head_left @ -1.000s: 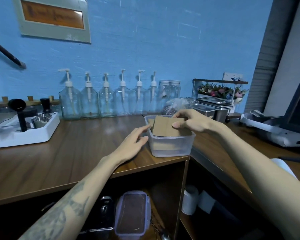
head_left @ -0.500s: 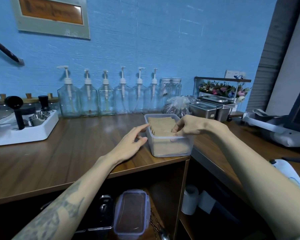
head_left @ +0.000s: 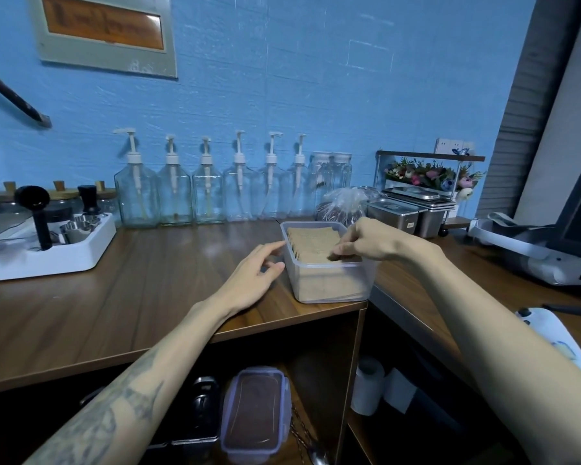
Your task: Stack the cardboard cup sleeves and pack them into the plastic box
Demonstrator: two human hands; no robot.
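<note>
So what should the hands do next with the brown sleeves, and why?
Probably press the near sleeves down level. The right hand is curled onto the cardboard cup sleeves in the plastic box, and the left hand rests flat against the box's side, steadying it.

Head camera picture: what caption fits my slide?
Right hand tucks cardboard sleeves into plastic box; left hand steadies it.

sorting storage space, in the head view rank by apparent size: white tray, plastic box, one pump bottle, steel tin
1. white tray
2. plastic box
3. pump bottle
4. steel tin

The tin sits farther back, so its rank against the bottle is unsure.
</note>
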